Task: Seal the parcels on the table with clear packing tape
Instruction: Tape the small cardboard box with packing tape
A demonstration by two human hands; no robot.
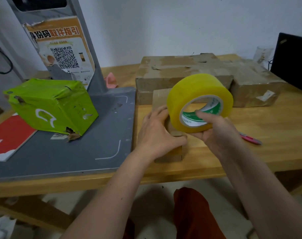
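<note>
Your right hand (214,131) grips the tape roll (199,102), a finger hooked through its core, holding it just above the small box (165,150) that lies on the surface (250,147) in front of you. Your left hand (157,133) lies over the box top with fingers spread and slightly bent, thumb pressing near the roll; whether a free tape end sits under that thumb you cannot tell from here, since clear film does not show.

Judged from this, you are starting or running a strip along the box. Keep the left hand pressing the tape down firmly at the near end while you draw the roll away along the seam. Hold the roll low and square to the box so the strip lays flat without creases. Keep steady tension, and smooth behind the roll as you go.

The bigger boxes (183,78) wait behind, the green parcel (50,106) well to the left on the grey scale (102,135). A pink cutter (250,138) lies near your right wrist for the cut.
</note>
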